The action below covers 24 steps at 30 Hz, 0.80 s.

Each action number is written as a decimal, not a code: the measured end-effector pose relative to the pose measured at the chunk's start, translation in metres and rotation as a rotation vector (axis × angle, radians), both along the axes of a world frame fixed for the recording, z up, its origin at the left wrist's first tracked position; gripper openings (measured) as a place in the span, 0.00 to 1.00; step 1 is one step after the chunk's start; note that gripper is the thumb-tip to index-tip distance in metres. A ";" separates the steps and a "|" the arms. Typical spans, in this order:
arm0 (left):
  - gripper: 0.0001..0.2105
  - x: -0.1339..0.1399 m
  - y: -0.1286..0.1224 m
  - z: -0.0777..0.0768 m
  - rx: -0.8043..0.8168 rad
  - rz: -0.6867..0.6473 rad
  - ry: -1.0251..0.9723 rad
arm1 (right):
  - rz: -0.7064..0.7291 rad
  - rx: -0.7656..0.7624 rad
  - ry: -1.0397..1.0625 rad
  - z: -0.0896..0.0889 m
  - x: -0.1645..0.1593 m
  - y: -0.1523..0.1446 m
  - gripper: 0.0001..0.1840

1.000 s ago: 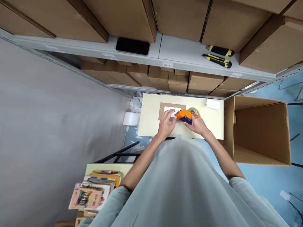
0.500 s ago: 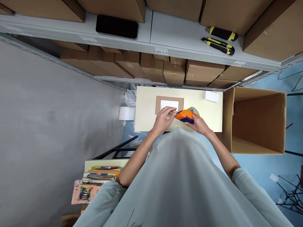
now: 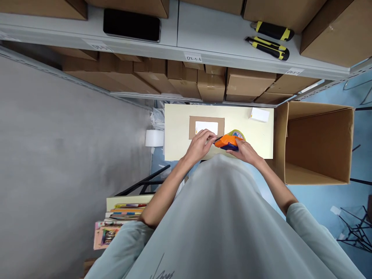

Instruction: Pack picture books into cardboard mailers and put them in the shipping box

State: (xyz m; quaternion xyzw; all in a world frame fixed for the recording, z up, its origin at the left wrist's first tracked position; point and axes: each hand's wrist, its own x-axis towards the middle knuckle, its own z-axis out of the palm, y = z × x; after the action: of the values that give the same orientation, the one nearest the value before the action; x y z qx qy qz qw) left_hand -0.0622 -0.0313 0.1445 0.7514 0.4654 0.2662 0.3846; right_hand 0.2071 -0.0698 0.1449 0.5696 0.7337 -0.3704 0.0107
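Right hand [image 3: 243,150] closes firmly round the rear of the orange dispenser [image 3: 225,142], beside its tape roll [image 3: 238,134]. The left hand [image 3: 201,142] is half curled, fingertips at the dispenser's front tip; whether they pinch anything I cannot tell. These 2 hands meet toward the table's [image 3: 257,145] near edge, the dispenser just right of that edge's middle, seemingly held above the top.

For good work here, the right hand should probably keep the dispenser steady while the left fingertips press lightly, out of line with any cutting edge at the tip.

The brown box [image 3: 192,128], label [image 3: 206,127] up, lies toward the far edge, left of middle, just beyond the left hand; a low sweep could nudge it. The white box [image 3: 259,115] sits near the far right corner. The big box [image 3: 318,149] stands along the right edge, limiting rightward swings. More room for moving lies toward the left edge.
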 end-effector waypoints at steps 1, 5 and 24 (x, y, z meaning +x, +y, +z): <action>0.08 0.000 -0.002 -0.001 0.015 -0.004 0.008 | 0.010 -0.003 -0.001 0.000 0.001 -0.001 0.25; 0.07 0.001 -0.013 -0.004 0.026 -0.011 0.034 | 0.043 -0.028 0.001 0.002 0.006 -0.004 0.23; 0.09 0.025 -0.067 -0.036 0.056 0.135 -0.067 | 0.232 -0.168 -0.008 0.002 0.034 -0.016 0.20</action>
State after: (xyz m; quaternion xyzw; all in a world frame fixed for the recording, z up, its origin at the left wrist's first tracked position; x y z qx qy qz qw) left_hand -0.0371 -0.0983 0.1082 0.7195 0.4941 0.3294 0.3602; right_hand 0.2413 -0.0854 0.1469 0.4795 0.7609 -0.4247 0.1040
